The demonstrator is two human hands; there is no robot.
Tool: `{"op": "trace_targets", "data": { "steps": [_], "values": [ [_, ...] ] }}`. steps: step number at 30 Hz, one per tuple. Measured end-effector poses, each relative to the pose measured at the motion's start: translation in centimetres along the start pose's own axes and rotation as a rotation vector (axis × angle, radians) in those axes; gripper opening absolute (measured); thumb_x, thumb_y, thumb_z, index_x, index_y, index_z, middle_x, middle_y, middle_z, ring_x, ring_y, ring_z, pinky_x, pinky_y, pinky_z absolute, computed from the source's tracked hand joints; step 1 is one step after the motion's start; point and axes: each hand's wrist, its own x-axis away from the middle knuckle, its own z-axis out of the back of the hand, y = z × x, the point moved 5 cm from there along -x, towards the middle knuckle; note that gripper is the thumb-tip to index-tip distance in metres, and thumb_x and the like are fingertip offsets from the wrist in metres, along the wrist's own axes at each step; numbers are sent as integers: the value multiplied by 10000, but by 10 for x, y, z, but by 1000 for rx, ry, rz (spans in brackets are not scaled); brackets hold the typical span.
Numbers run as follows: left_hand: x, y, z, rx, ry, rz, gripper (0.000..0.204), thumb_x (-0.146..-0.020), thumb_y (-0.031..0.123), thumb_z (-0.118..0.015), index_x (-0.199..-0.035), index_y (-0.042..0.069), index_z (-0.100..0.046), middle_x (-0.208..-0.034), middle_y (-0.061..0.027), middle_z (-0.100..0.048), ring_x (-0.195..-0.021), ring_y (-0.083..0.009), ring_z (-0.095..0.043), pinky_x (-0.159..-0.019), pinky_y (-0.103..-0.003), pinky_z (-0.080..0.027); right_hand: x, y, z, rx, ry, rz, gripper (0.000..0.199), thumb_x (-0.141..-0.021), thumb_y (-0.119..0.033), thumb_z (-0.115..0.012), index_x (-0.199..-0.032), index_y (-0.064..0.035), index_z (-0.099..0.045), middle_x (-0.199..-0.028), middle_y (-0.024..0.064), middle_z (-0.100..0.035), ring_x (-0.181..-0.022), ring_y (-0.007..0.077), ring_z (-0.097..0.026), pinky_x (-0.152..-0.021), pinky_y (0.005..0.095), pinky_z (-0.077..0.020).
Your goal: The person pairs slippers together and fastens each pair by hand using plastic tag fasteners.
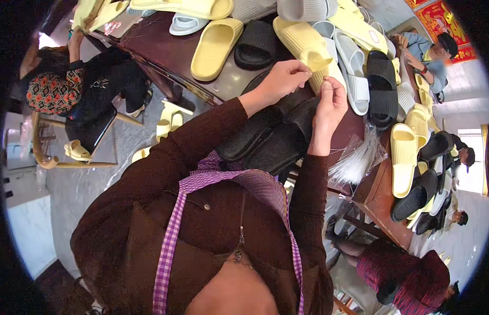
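Observation:
Both hands are raised over the table's near edge, thumbs and fingers pinched together. My left hand (284, 80) is closed just in front of a yellow slide slipper (292, 38). My right hand (330, 107) is closed close beside it, a little lower. Whatever thin thing the fingertips hold is too small to make out. Below the hands lies a pair of black slippers (278, 140), partly covered by my left forearm. Right of my right wrist is a clear plastic bag with a bundle of thin whitish strips (354, 163).
The dark red table (165, 39) carries many yellow, grey and black slippers, including a yellow one (217, 50) and a black one (256, 46). More are piled at the right (404, 157). People sit at left and right. A wooden chair (44, 152) stands left, with yellow slippers (170, 122) nearby.

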Motion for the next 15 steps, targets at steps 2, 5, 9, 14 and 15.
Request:
{"op": "trace_targets", "data": {
  "steps": [2,5,9,14,15],
  "values": [
    [-1,-2,0,57,-3,11,138,-832,144,-594,-869,12,-615,-657,6,-559,-517,-47,-461,-457,-194,-348,4,-5,-5,10,-3,44,87,-862,-43,-573,-920,12,-608,-805,-5,-583,-716,56,-500,-666,175,-409],
    [-1,-5,1,107,-8,27,131,-832,140,-593,-870,17,-614,-655,11,-553,-511,-41,-448,-452,-186,-337,10,-3,-5,132,-52,34,80,-857,-42,-575,-900,14,-611,-791,-11,-585,-712,46,-494,-661,172,-405],
    [-1,-8,3,170,-20,40,124,-832,127,-591,-879,15,-611,-662,4,-555,-508,-38,-441,-445,-182,-332,10,5,-6,318,-71,146,59,-808,-48,-617,-843,-4,-631,-712,10,-588,-654,60,-500,-606,207,-416],
    [1,-8,2,171,-41,20,110,-835,103,-579,-898,20,-612,-671,-4,-550,-502,-41,-427,-436,-180,-325,12,6,-7,380,-61,173,45,-759,-45,-637,-792,-14,-636,-623,41,-570,-560,76,-488,-539,229,-417],
    [1,-7,2,154,-43,15,108,-836,101,-574,-898,21,-611,-670,-4,-549,-503,-43,-426,-438,-179,-325,12,5,-7,380,-63,172,45,-759,-45,-637,-792,-14,-636,-623,41,-570,-560,76,-488,-539,229,-417]
  ]
}}
